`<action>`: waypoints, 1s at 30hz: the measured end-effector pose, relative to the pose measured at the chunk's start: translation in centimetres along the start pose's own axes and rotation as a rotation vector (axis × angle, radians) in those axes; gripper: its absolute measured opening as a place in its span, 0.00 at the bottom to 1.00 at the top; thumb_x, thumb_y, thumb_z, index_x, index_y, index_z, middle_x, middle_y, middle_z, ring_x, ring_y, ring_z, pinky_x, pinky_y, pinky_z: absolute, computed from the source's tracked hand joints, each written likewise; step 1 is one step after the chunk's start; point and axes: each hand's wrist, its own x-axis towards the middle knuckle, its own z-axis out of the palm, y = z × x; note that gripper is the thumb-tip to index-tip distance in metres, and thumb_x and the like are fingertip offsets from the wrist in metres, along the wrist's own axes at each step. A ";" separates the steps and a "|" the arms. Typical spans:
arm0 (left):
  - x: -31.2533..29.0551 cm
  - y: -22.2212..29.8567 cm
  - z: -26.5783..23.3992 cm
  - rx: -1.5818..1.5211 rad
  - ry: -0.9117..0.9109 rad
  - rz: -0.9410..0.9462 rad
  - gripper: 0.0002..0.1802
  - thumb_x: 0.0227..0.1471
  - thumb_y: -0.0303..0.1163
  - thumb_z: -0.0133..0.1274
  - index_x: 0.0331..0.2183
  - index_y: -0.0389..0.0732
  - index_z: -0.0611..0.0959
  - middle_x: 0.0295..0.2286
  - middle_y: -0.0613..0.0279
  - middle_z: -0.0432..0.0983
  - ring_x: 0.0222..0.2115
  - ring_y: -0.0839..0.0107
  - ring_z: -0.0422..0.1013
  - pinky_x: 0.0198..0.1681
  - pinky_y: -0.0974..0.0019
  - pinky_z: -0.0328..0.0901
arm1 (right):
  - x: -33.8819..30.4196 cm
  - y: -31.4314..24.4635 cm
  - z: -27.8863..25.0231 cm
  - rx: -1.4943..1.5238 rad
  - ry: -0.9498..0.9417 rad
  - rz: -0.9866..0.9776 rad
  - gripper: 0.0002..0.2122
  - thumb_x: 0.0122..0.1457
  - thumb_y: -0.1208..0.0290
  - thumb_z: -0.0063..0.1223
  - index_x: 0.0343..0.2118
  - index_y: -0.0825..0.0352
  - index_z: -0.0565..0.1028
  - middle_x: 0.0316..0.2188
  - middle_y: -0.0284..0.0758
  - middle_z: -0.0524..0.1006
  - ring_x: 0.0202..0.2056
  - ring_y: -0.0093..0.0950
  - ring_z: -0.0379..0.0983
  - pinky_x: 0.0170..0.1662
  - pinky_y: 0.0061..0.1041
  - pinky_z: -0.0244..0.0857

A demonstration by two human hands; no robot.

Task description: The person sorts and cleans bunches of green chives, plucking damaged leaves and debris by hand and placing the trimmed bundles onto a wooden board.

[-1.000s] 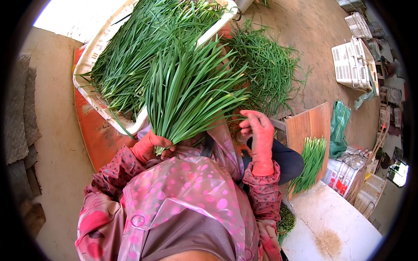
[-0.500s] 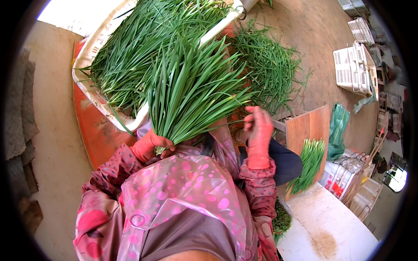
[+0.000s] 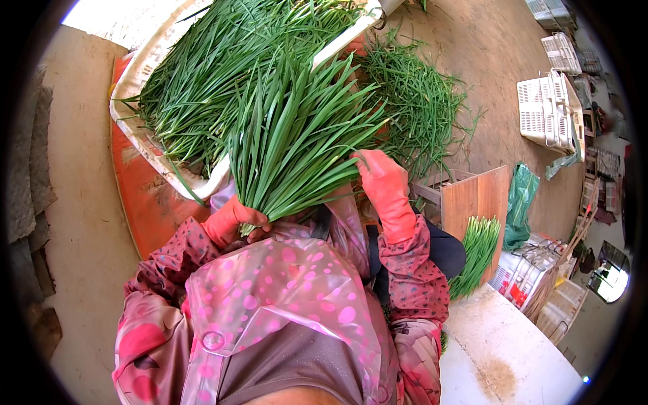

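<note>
A fanned bunch of garlic chives [image 3: 297, 142] spreads up and away in front of my apron, its pale stem ends low. My left hand [image 3: 233, 221], in an orange-red rubber glove, is closed round those stems. At the bunch's right side, my gloved right hand [image 3: 386, 185] pinches the end of a leaf between thumb and fingers. Just beyond the bunch stands a white plastic crate [image 3: 135, 138] heaped with more loose chives [image 3: 202, 88].
Loose green leaves [image 3: 422, 101] lie piled on the floor beyond my right hand. To the right, trimmed chives [image 3: 478, 253] rest against a wooden board [image 3: 476, 196] beside a white tabletop [image 3: 503, 337]. A green plastic bag [image 3: 521, 206] and white baskets [image 3: 547, 111] stand farther right.
My right hand has moved left to the bunch's edge and closed on a leaf. My left hand keeps its hold on the stems, almost unmoved.
</note>
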 end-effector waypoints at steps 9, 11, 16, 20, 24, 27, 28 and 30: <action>0.4 0.3 0.0 -0.006 -0.017 0.029 0.12 0.37 0.21 0.56 0.30 0.30 0.79 0.19 0.54 0.75 0.12 0.72 0.66 0.15 0.71 0.60 | 0.4 -1.2 -3.4 0.837 0.232 0.691 0.10 0.65 0.67 0.45 0.42 0.65 0.77 0.26 0.29 0.77 0.19 0.12 0.66 0.20 0.12 0.55; 0.3 0.5 0.0 -0.035 -0.056 0.035 0.11 0.37 0.22 0.57 0.29 0.30 0.80 0.19 0.53 0.75 0.12 0.71 0.66 0.15 0.71 0.60 | 0.8 -3.1 -4.2 0.794 0.094 0.592 0.10 0.64 0.68 0.47 0.43 0.63 0.77 0.27 0.28 0.77 0.21 0.12 0.67 0.23 0.11 0.57; 0.5 0.0 -0.3 -0.034 -0.034 0.000 0.11 0.38 0.24 0.58 0.29 0.31 0.79 0.19 0.55 0.75 0.12 0.73 0.65 0.15 0.71 0.60 | 1.1 -3.6 -1.0 0.114 0.132 -0.191 0.09 0.56 0.74 0.54 0.40 0.61 0.79 0.34 0.32 0.80 0.30 0.26 0.76 0.32 0.22 0.70; 0.4 -0.4 -0.8 -0.011 -0.051 -0.006 0.10 0.38 0.24 0.58 0.28 0.31 0.80 0.19 0.56 0.74 0.12 0.73 0.65 0.15 0.71 0.59 | 0.7 -3.5 0.3 -0.116 -0.003 -0.169 0.09 0.51 0.71 0.59 0.37 0.58 0.78 0.32 0.34 0.79 0.29 0.35 0.75 0.33 0.29 0.71; 0.5 0.1 0.0 -0.034 -0.048 -0.004 0.10 0.38 0.26 0.58 0.27 0.31 0.80 0.19 0.56 0.75 0.12 0.73 0.65 0.15 0.71 0.59 | 0.4 -3.4 1.9 0.065 0.162 -0.206 0.06 0.54 0.73 0.56 0.36 0.61 0.78 0.23 0.32 0.76 0.23 0.28 0.73 0.27 0.26 0.67; 0.4 -0.6 -1.4 -0.003 -0.077 0.011 0.11 0.38 0.28 0.58 0.26 0.30 0.80 0.19 0.56 0.75 0.12 0.73 0.65 0.15 0.71 0.59 | -0.2 -4.1 1.4 0.625 0.177 0.222 0.05 0.56 0.72 0.54 0.36 0.64 0.77 0.21 0.32 0.76 0.18 0.23 0.70 0.23 0.21 0.64; 0.2 -0.5 -1.2 0.006 -0.051 0.001 0.11 0.38 0.29 0.58 0.26 0.30 0.80 0.19 0.56 0.75 0.11 0.73 0.64 0.15 0.71 0.59 | -0.7 -4.4 0.5 0.958 0.090 0.614 0.06 0.57 0.73 0.53 0.36 0.66 0.76 0.23 0.32 0.77 0.17 0.20 0.69 0.21 0.18 0.63; -0.5 0.1 -1.2 0.016 -0.025 -0.007 0.12 0.38 0.30 0.58 0.25 0.30 0.80 0.19 0.56 0.75 0.11 0.73 0.64 0.14 0.71 0.58 | -1.3 -2.9 -1.6 0.891 0.327 0.751 0.07 0.60 0.69 0.49 0.33 0.67 0.75 0.19 0.29 0.73 0.16 0.14 0.65 0.19 0.14 0.58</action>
